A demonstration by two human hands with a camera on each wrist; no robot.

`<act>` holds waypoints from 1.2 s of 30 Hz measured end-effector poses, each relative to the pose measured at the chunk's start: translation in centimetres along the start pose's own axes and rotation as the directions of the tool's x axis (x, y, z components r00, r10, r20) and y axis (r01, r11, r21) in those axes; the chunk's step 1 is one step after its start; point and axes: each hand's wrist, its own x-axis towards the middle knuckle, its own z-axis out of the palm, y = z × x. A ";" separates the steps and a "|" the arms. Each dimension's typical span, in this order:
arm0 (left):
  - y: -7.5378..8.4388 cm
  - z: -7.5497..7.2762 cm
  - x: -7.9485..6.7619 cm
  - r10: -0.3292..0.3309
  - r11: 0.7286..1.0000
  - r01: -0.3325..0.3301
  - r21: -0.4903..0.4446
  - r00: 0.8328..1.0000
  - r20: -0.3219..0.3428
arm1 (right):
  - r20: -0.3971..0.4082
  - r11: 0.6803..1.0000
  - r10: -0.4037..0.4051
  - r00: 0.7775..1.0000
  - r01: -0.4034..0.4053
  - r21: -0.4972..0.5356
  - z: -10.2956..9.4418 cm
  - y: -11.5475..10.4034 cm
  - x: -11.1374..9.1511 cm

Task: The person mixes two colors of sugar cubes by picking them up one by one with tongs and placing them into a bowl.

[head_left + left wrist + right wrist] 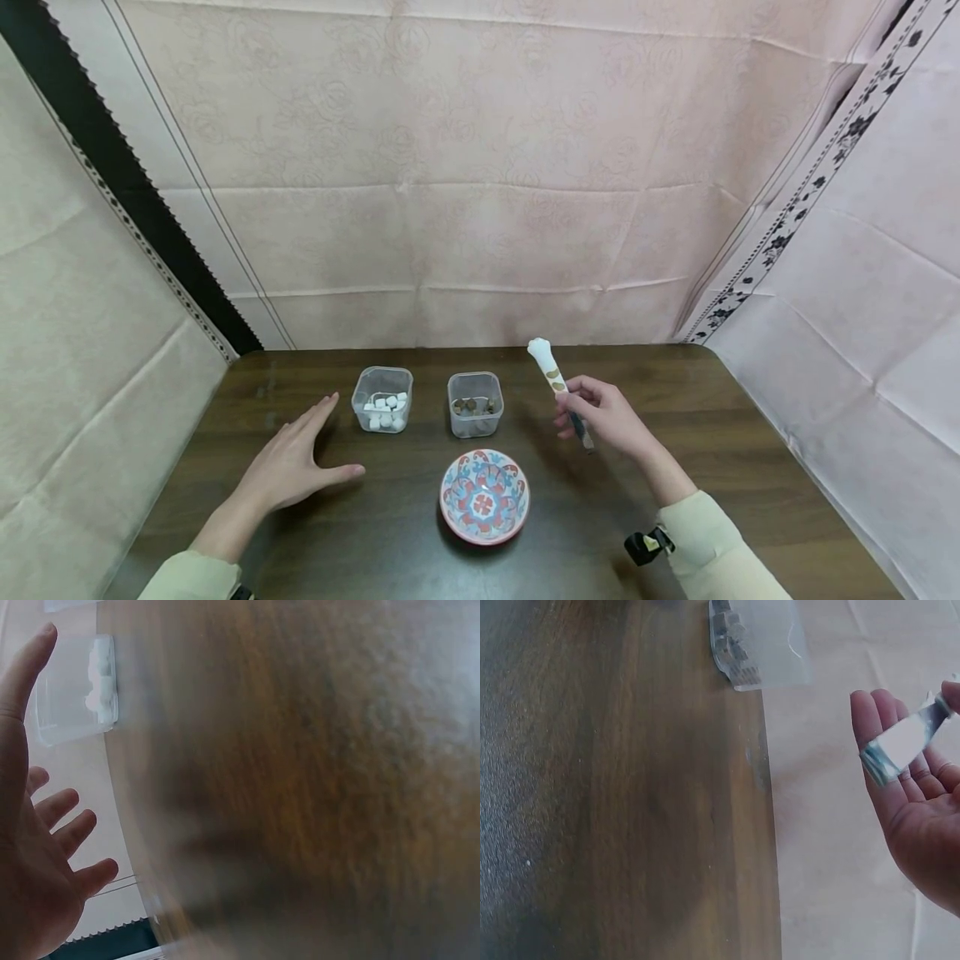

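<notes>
My right hand [603, 412] holds a slim utensil [551, 367] between thumb and fingers, above the right of the table. It has a white paw-shaped end pointing up and away, gold patches, and a flat metal end, which the right wrist view shows as a shiny strip [904, 746] across the fingers. My left hand [288, 467] hovers with thumb and fingers spread, holding nothing. Nearest to it is a clear plastic box [366, 383] with white cubes [386, 412]. Beside that box stands a second clear box [474, 427] with small brownish pieces [472, 407].
A patterned red-and-blue bowl [484, 497] sits in front of the boxes, between the hands. All stand on a dark wooden table [375, 533]. Pale cloth [450, 167] hangs behind the table's back edge and along both sides.
</notes>
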 end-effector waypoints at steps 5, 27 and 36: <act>-0.1 0.0 -0.2 -0.010 1.000 0.010 0.000 1.000 0.002 | -0.009 1.000 -0.003 1.000 0.003 0.007 0.4 0.3 0.2; -0.4 0.1 -0.6 -0.016 1.000 0.016 0.010 1.000 0.005 | -0.002 0.992 0.044 0.999 -0.044 -0.121 1.0 0.4 0.3; -0.4 -0.1 -0.7 -0.026 1.000 0.026 0.006 0.999 0.021 | 0.023 0.988 0.095 0.995 -0.092 -0.123 1.1 0.3 0.3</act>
